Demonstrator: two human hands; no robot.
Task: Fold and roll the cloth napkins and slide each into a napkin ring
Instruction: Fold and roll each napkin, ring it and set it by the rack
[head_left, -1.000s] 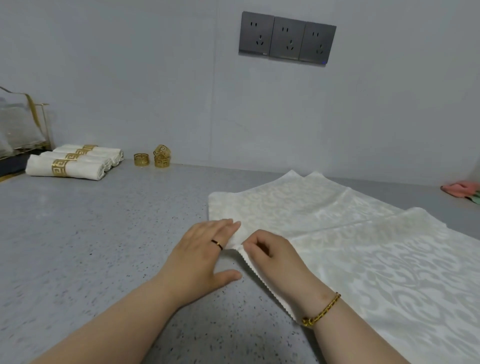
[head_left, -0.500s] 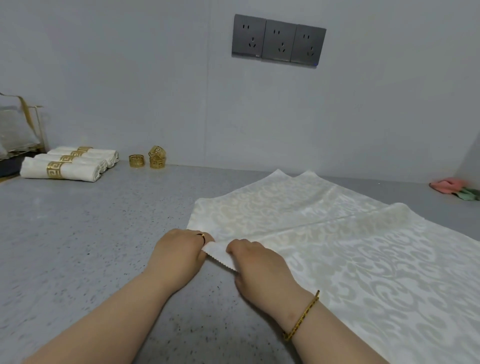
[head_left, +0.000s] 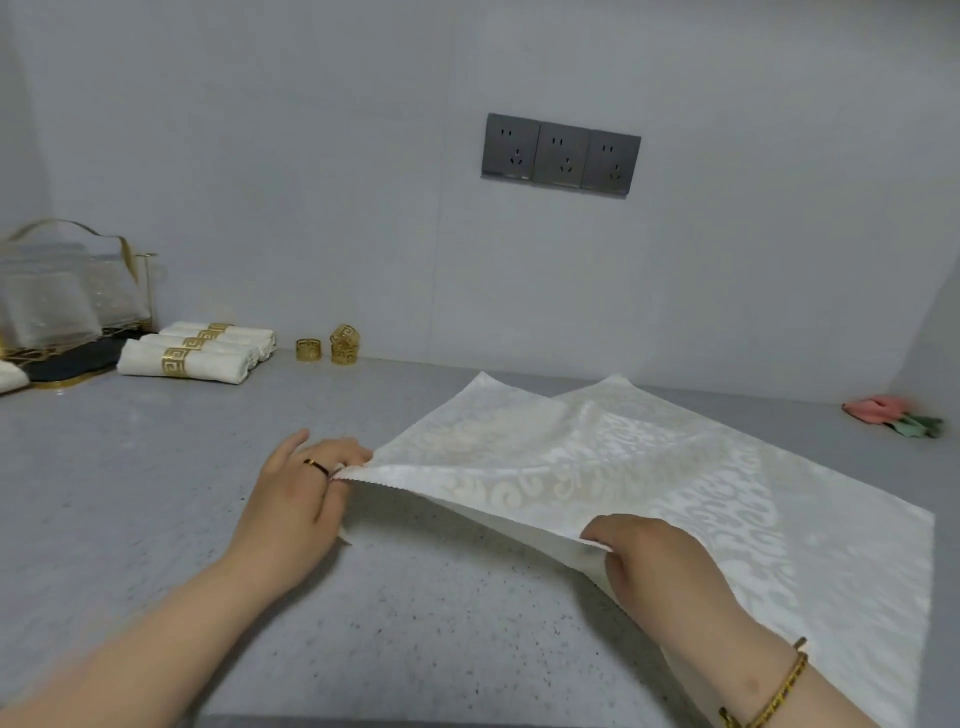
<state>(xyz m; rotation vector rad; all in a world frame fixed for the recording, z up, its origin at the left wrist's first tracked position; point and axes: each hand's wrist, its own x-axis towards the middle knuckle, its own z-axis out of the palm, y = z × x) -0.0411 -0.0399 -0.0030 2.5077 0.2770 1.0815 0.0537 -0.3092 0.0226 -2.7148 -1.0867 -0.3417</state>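
On a speckled grey stone countertop (head_left: 130, 493), seen from the head camera, a person holds up the near zigzag-cut edge of a white damask napkin (head_left: 597, 467) with a glossy woven scroll pattern. The left hand (head_left: 301, 499), wearing a dark and gold finger ring (head_left: 317, 466), pinches the edge's left corner. The right hand (head_left: 654, 561), with a gold chain bracelet (head_left: 774, 691) at the wrist, grips the same edge farther right, fingers curled under it. The hands are apart. The cloth between them hangs clear of the counter, and the rest lies spread out to the right.

At far left a clear rack (head_left: 62, 291) in a gold wire frame stands on a dark gold-rimmed tray (head_left: 67, 364); its contents cannot be made out. Beside it lie three rolled napkins (head_left: 192, 361), each inside a gold fretwork ring. Just right of them stand loose napkin rings (head_left: 309, 349), one single and two stacked. A grey triple socket panel (head_left: 561, 154) is set in the wall, and a pink and green cloth (head_left: 888, 413) lies at far right.
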